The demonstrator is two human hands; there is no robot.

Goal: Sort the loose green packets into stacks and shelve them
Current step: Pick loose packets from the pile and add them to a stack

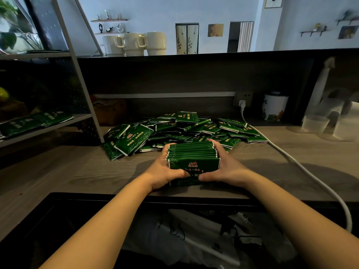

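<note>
While both bare hands close in from either side, a squared-up stack of glossy green foil packets (193, 160) stands on edge on the grey wood-grain desk (77, 171), near its front edge. The left hand (165, 171) grips the stack's left end, fingers curled round the far side and thumb laid across the near face of the front packet. The right hand (225, 169) mirrors it on the right end, fingers wrapped behind and thumb pressing the front face, so the two thumbs nearly meet at the middle. The packets are pressed tight together between the palms.

Just behind the stack, a loose heap of the same green packets (184, 129) spreads across the desk, lying flat and overlapping at all angles. On the grey metal shelf (48, 129) to the left, more green packets (37, 121) lie in a row. A white power cable (303, 167) runs along the desk on the right, and a white printed canister (274, 107) stands at the back.
</note>
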